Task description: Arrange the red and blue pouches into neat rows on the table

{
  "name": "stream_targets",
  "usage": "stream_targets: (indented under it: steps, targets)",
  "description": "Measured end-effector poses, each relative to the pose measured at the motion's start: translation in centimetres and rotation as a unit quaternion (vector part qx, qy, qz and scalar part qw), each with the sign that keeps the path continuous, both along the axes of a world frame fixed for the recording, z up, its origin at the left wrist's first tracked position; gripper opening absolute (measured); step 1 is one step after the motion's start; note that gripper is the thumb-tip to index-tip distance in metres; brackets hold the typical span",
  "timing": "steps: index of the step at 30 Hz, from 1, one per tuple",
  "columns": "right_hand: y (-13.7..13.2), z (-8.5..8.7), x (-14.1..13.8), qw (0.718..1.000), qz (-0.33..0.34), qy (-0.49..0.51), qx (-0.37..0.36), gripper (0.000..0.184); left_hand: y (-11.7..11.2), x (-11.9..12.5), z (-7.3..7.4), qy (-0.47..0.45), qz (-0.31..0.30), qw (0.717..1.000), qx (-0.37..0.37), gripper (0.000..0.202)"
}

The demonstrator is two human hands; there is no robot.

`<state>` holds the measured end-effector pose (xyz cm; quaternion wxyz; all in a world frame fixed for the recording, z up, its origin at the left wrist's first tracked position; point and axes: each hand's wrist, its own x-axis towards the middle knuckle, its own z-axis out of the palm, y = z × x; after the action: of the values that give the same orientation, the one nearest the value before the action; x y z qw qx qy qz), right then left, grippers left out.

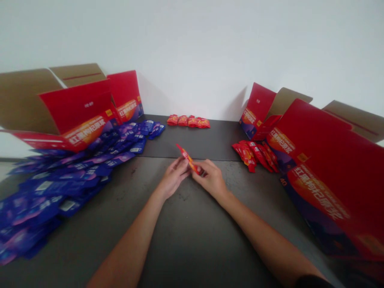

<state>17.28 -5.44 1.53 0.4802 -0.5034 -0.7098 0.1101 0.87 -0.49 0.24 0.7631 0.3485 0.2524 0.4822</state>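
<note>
Both my hands meet over the middle of the dark table (186, 232). My left hand (173, 176) and my right hand (211, 178) pinch a thin red sachet (187, 157), which tilts up and to the left, edge-on to me. Fingers of both hands are closed on its lower end. A row of several red sachets (189, 121) lies at the table's far edge by the wall. Another pile of red sachets (255, 154) lies to the right.
A large heap of blue sachets (69, 176) covers the left side. An open red carton (72, 112) lies on its side behind the heap. Two open red cartons (264, 110) (330, 176) stand on the right. A white wall is behind.
</note>
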Motion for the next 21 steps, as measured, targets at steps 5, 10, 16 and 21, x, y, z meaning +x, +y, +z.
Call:
stream_targets:
  steps: [5, 10, 16, 21]
  targets:
    - [-0.7, 0.3, -1.7, 0.995, 0.061, -0.076, 0.032, 0.02, -0.3, 0.1, 0.6, 0.01, 0.022, 0.999, -0.026, 0.028]
    - [-0.3, 0.0, -1.2, 0.997, -0.04, 0.059, -0.02, 0.043, -0.2, 0.0, 0.9, -0.007, 0.04, 0.998, -0.05, 0.028]
    - [1.3, -1.3, 0.0, 0.973, 0.02, 0.142, -0.179, 0.039, 0.2, 0.1, 0.4, -0.016, 0.054, 0.998, -0.025, 0.028]
    - [7.1, -0.6, 3.3, 0.96, -0.088, 0.247, -0.102, 0.058, 0.4, -0.2, 0.1, 0.031, 0.061, 0.998, -0.009, 0.038]
